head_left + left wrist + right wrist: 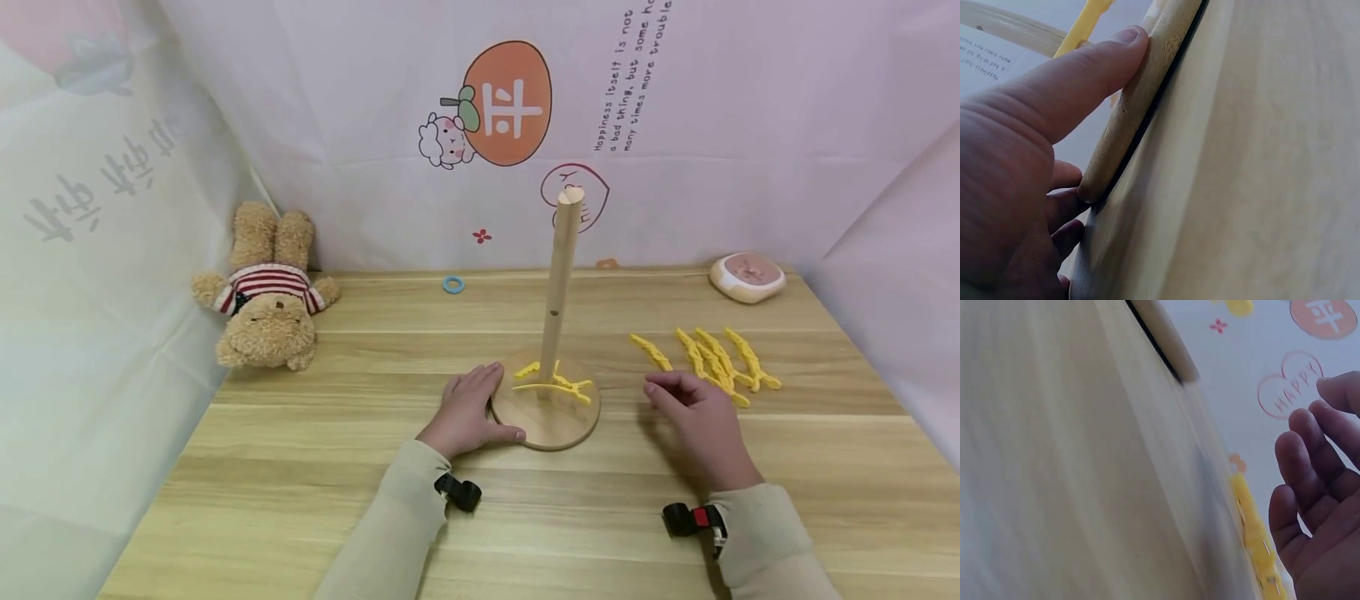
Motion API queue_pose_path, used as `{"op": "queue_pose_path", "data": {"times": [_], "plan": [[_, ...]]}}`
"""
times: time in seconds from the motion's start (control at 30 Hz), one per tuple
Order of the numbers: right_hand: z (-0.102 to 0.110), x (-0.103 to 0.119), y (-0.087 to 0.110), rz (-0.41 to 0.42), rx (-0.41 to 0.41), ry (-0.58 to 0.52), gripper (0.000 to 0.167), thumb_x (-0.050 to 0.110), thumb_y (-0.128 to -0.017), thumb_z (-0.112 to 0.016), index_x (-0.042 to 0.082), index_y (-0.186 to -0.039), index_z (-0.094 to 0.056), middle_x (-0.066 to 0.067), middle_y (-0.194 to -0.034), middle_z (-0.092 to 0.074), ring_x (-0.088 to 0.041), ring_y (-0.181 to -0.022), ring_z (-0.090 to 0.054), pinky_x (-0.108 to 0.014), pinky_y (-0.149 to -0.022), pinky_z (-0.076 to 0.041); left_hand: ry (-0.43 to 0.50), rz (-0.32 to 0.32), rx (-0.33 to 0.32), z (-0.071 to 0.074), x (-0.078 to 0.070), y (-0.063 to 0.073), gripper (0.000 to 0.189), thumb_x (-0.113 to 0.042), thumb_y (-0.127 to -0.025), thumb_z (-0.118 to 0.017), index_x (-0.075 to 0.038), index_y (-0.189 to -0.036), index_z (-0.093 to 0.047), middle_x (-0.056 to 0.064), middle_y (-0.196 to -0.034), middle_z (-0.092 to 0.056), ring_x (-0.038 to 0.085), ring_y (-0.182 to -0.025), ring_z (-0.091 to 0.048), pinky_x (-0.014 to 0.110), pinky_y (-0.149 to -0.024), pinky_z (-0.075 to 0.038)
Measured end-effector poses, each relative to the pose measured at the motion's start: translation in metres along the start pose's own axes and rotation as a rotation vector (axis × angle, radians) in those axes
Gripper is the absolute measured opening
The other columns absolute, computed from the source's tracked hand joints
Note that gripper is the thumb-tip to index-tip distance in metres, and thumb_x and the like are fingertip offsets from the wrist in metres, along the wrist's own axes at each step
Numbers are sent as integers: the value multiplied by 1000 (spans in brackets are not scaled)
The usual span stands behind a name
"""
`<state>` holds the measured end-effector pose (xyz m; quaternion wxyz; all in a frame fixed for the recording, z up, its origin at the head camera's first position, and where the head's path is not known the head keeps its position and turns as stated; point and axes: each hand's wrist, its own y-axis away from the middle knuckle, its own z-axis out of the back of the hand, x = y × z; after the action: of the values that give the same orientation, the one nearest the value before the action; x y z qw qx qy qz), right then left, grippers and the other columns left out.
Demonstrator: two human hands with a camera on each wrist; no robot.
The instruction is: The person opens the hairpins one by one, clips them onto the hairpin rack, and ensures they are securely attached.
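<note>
A wooden stand has a round base (547, 427) and an upright post (561, 275). My left hand (471, 414) holds the base by its left and front rim; in the left wrist view the thumb (1094, 72) presses the rim (1138, 100) and the other fingers reach around the side. Yellow alligator hair clips (576, 389) lie on the base around the foot of the post. To the right, my right hand (701, 429) hovers over the table with loosely bent fingers and nothing in them. Just beyond it lie several more yellow hair clips (750, 362).
A teddy bear (270, 287) lies at the back left of the wooden table (300, 500). At the back are a small blue ring (453, 284) and, on the right, a white and pink rounded device (747, 277). Printed cloth (360, 125) hangs behind and at the sides.
</note>
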<state>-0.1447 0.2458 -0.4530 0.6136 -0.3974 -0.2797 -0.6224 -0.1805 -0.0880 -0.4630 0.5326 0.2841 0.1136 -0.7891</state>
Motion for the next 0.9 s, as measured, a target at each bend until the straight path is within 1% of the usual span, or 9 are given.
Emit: {"op": "queue_pose_path", "data": {"times": [0.1, 0.2, 0.27, 0.4, 0.53, 0.63, 0.77, 0.9], "plan": [[8, -6, -3, 9, -54, 44, 35, 37, -98, -65, 6, -114, -73, 2, -97, -69, -7, -82, -59, -17, -66, -47, 0, -1, -3, 1, 0, 1, 113, -59, -76, -81, -10, -160, -24, 4, -165, -24, 25, -153, -15, 47, -122, -2], [18, -9, -4, -16, -96, 72, 35, 37, -98, -65, 7, -115, -73, 10, -97, -67, -5, -84, -57, -15, -66, -46, 0, 0, -2, 1, 0, 1, 113, -59, -76, -81, -10, -160, -24, 4, -166, -23, 25, -153, -15, 47, -122, -2], [24, -11, -4, -38, -128, 79, 35, 36, -98, -66, 6, -115, -73, 13, -97, -66, -4, -84, -57, -14, -67, -45, 0, -2, -2, 1, 0, 1, 113, -59, -76, -81, -10, -160, -24, 5, -166, -23, 25, -153, -15, 47, -122, -2], [37, -19, -6, -111, -193, 60, 39, 36, -97, -67, 4, -118, -71, 17, -93, -65, -3, -84, -57, -12, -67, -45, 6, -4, 1, 0, 1, 0, 114, -60, -76, -81, -10, -160, -24, 4, -166, -23, 24, -153, -14, 47, -122, -1], [51, -29, -9, -231, -247, 3, 42, 38, -95, -70, 6, -122, -68, 17, -94, -63, -3, -85, -56, -12, -66, -45, 16, -8, 2, 0, 2, 0, 113, -60, -76, -81, -11, -161, -23, 3, -166, -22, 23, -153, -14, 47, -122, 0], [62, -38, -13, -287, -234, -8, 49, 40, -94, -69, 6, -129, -63, 13, -104, -60, -1, -88, -53, -10, -67, -44, 19, -11, -1, 1, 2, 0, 113, -60, -76, -81, -11, -160, -24, 3, -166, -23, 24, -153, -15, 47, -122, -1], [73, -53, -17, -307, -174, 3, 62, 44, -94, -68, 5, -140, -54, 8, -115, -55, 1, -92, -50, -11, -69, -44, 19, 2, 1, 0, 3, 0, 113, -59, -76, -81, -12, -161, -23, 2, -166, -22, 23, -154, -14, 46, -122, -1], [81, -67, -21, -359, -171, 33, 70, 48, -93, -68, 8, -147, -49, 8, -112, -52, -2, -91, -49, -17, -67, -45, 25, 2, -3, 1, 2, 0, 113, -59, -76, -81, -11, -160, -25, 3, -166, -24, 24, -153, -14, 46, -122, -1]]}}
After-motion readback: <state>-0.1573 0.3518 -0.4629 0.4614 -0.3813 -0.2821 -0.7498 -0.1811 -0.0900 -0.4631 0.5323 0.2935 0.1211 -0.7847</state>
